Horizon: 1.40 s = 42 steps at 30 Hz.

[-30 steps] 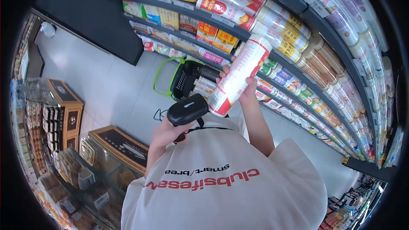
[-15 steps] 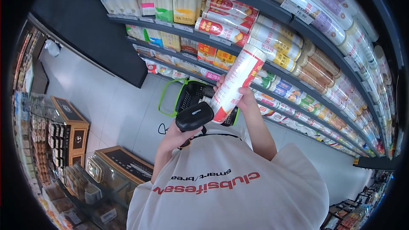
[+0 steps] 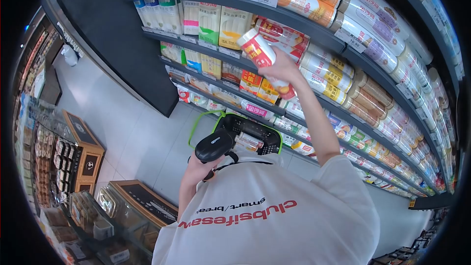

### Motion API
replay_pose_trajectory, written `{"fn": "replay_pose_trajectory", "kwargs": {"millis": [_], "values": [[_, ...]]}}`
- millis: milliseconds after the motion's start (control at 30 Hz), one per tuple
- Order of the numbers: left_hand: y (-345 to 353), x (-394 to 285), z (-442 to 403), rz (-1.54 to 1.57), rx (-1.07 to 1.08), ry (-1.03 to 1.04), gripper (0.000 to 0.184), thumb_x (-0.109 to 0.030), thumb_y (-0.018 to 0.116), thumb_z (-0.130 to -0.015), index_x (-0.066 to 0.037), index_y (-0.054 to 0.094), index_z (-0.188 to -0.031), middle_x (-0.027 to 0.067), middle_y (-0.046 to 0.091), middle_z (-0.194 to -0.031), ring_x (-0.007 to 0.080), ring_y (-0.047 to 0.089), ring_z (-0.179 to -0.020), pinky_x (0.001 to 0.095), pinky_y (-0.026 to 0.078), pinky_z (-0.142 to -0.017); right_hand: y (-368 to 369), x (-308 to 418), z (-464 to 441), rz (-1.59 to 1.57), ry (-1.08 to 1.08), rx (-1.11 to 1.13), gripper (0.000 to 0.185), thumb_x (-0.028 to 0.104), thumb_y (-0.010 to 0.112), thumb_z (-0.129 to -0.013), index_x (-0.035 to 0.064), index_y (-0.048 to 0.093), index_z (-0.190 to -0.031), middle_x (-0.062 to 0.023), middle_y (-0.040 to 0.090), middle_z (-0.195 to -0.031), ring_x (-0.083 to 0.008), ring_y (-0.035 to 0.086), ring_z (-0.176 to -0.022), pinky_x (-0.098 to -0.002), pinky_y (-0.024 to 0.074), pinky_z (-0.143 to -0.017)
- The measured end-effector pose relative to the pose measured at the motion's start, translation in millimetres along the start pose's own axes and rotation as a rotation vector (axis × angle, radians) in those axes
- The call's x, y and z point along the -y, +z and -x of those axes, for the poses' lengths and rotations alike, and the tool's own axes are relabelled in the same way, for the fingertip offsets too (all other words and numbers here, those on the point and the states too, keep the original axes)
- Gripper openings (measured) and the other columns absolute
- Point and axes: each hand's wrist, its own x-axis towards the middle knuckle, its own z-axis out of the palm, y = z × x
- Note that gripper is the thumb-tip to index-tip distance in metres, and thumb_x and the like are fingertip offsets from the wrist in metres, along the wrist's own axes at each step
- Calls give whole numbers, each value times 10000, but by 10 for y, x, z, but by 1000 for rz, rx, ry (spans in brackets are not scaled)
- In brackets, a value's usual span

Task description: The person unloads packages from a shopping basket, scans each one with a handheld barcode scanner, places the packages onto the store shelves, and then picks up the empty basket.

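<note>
My right hand (image 3: 285,66) is closed around a cylindrical pack of dried noodles (image 3: 258,49), white and red with yellow lettering. The pack is tilted in front of the shelf, close to red-and-white noodle packs (image 3: 287,32) that look the same. Low on the left, my left hand (image 3: 197,170) is beneath a black oval case (image 3: 214,145) with a small logo, which hides its fingers. Beyond the case is a black shopping basket (image 3: 271,136) with a green rim and handle. A clear-wrapped pack (image 3: 249,142) lies inside it.
Curved dark shelves (image 3: 314,27) of noodle packs span the front and right. A black panel (image 3: 105,34) bounds the shelving at left. Wooden-framed display counters (image 3: 89,159) with packaged food stand at lower left, on a pale tiled floor (image 3: 132,127).
My right hand has raised the noodle pack away from my body towards the shelf and turned it. My left hand and the black case have shifted slightly down and left. The basket is more exposed.
</note>
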Motion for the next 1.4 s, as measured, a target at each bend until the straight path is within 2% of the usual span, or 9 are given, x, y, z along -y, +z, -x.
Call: {"fn": "replay_pose_trajectory", "kwargs": {"millis": [233, 333, 367, 467, 600, 767, 967, 1100, 1400], "values": [[-267, 139, 96, 64, -153, -2, 317, -48, 784, -789, -42, 630, -1067, -8, 622, -767, 77, 546, -611, 253, 442, -549, -103, -303, -1035, 756, -65, -152, 946, 433, 784, -651, 106, 414, -1458, -190, 525, -1397, -323, 498, -1297, -405, 404, -1076], [-362, 254, 121, 97, -206, -12, 321, -61, 793, -785, -41, 630, -1061, -10, 626, -772, 73, 554, -615, 249, 450, -553, 1, -750, -1370, 438, 131, 250, 948, 482, 756, -718, 165, 338, -1507, -180, 434, -1483, -336, 416, -1366, -412, 346, -1122], [-383, 284, 125, 110, -224, -15, 322, -62, 794, -784, -40, 631, -1061, -9, 626, -774, 73, 554, -616, 249, 449, -554, 252, -1241, -1494, 499, 39, 103, 927, 581, 701, -758, 193, 328, -1512, -170, 397, -1510, -331, 373, -1397, -452, 331, -1130], [-441, 331, 153, 123, -276, -21, 321, -63, 793, -787, -37, 630, -1062, -6, 627, -778, 73, 554, -618, 251, 448, -557, 167, -851, -1100, 688, 61, 20, 973, 696, 641, -745, 222, 307, -1526, -230, 315, -1538, -340, 363, -1406, -495, 334, -1120], [-507, 311, 157, 118, -286, -59, 308, -60, 786, -792, -34, 627, -1055, -4, 626, -775, 74, 554, -615, 254, 449, -554, 88, -715, -1016, 701, 32, -31, 956, 716, 656, -723, 167, 419, -1469, -188, 429, -1478, -317, 407, -1378, -478, 366, -1098], [-599, 311, 153, 155, -262, -18, 282, -60, 777, -797, -31, 630, -1037, -6, 620, -752, 74, 545, -591, 256, 444, -537, -155, -874, -1188, 417, 76, 61, 928, 654, 789, -627, 70, 595, -1323, -232, 498, -1406, -330, 516, -1281, -391, 409, -1065], [-663, 363, 206, 194, -332, -73, 279, -64, 774, -799, -33, 631, -1036, -6, 621, -753, 74, 545, -591, 251, 440, -534, -194, -1106, -1387, 457, 78, 173, 865, 591, 761, -718, 49, 548, -1359, -238, 444, -1446, -351, 451, -1330, -399, 363, -1102], [-668, 415, 203, 196, -366, -80, 271, -77, 779, -796, -38, 636, -1023, -9, 622, -756, 75, 548, -601, 249, 443, -541, 91, -1070, -986, 967, -239, -152, 847, 596, 638, -824, 66, 410, -1444, -194, 446, -1448, -348, 455, -1320, -458, 386, -1074], [-759, 671, 47, -39, -381, -75, 165, -130, 758, -818, -30, 656, -900, -9, 614, -714, 54, 524, -627, 263, 427, -561, -162, -1197, -1234, 447, -33, 73, 873, 615, 767, -689, 59, 569, -1331, -182, 594, -1306, -313, 637, -1093, -407, 476, -968]]}}
